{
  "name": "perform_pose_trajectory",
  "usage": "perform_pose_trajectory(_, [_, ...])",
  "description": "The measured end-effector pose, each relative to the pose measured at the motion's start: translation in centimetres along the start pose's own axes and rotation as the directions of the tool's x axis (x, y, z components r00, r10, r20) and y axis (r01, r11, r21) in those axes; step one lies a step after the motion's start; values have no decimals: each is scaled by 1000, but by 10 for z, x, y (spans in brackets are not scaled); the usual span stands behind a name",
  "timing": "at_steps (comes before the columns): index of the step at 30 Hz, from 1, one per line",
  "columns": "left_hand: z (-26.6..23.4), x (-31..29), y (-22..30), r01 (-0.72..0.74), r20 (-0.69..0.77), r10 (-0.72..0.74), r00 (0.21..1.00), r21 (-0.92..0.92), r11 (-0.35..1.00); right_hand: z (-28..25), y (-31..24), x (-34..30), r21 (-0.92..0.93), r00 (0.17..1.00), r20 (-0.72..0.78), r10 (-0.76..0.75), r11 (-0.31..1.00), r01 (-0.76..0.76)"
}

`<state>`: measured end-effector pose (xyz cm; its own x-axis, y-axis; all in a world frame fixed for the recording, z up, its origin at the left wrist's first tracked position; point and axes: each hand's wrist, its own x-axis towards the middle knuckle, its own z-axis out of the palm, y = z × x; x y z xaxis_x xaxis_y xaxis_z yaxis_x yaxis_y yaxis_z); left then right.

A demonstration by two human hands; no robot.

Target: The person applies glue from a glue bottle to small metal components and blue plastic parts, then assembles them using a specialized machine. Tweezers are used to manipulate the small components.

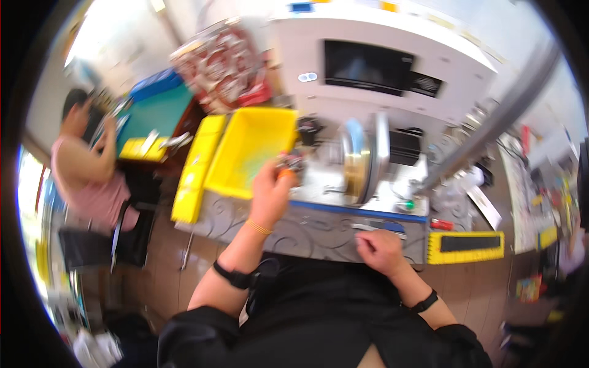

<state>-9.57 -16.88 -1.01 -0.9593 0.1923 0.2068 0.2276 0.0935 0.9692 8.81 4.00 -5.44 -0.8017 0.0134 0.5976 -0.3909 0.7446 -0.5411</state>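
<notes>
My left hand (272,195) is raised at the front right corner of a yellow bin (222,175). Its fingers are closed on a small metallic part with red and orange bits (291,162), too blurred to name. Curled shut, my right hand (381,251) rests at the front edge of the patterned table (294,227), with nothing seen in it. Just beyond it lies a flat tool with a dark blue handle (383,228). Between and beyond my hands, upright round discs (357,162) stand on a white base plate (319,184).
A long yellow tray (197,172) flanks the bin on the left. A yellow-framed black panel (469,244) and a red object (442,224) sit at the right. A grey tube (491,116) slants overhead. Far left, a person in pink (92,159) sits at a green-topped table (161,113).
</notes>
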Motion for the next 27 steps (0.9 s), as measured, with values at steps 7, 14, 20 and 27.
perform_pose_trajectory(7, [-14,0,3,-21,70,25,997,-56,998,3,3,2,-28,998,-52,31,999,-32])
perform_pose_trajectory(14, [-10,5,-3,-34,144,50,988,-108,994,3,5,-4,-56,996,-80,35,998,-39])
perform_pose_trajectory(20, [-15,1,-3,-43,84,45,995,-25,999,11,5,0,32,997,-34,62,998,-61])
perform_pose_trajectory(27, [-8,2,7,-43,118,48,992,-39,998,11,6,-8,-40,995,-51,90,995,-92])
